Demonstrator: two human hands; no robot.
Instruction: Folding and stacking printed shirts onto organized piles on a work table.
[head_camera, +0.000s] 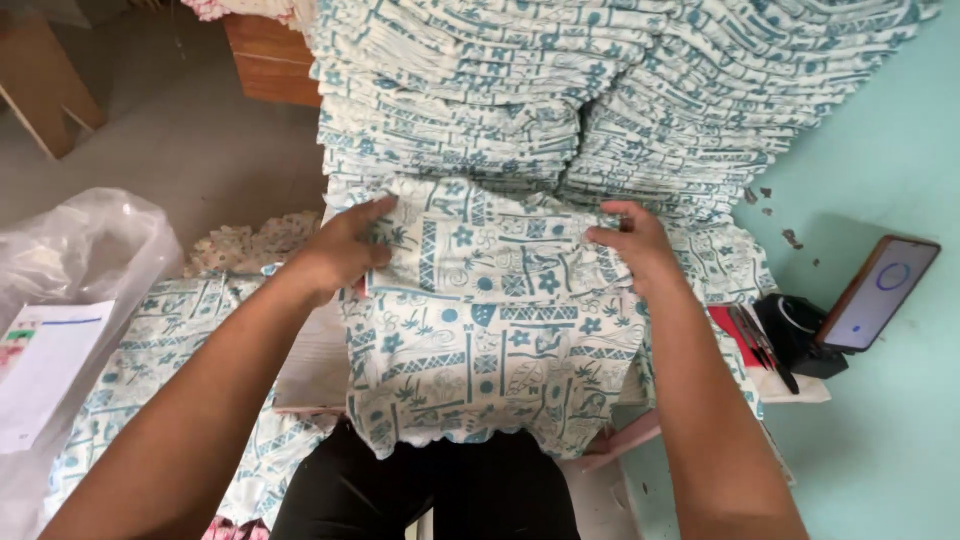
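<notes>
A cream garment piece with a teal floral and block print (490, 340) lies in front of me, its lower edge hanging toward my lap. My left hand (345, 248) grips its upper left edge, fingers curled over the cloth. My right hand (635, 245) pinches the upper right edge, where the top part is folded over. Right behind the piece rise two tall stacks of the same printed fabric (560, 90), side by side.
A phone with a lit screen (880, 292) leans on a black object at the right, beside red-handled scissors (745, 335). More printed cloth (160, 340) lies at the left, next to a clear plastic bag (80, 250) and a white paper (45, 370).
</notes>
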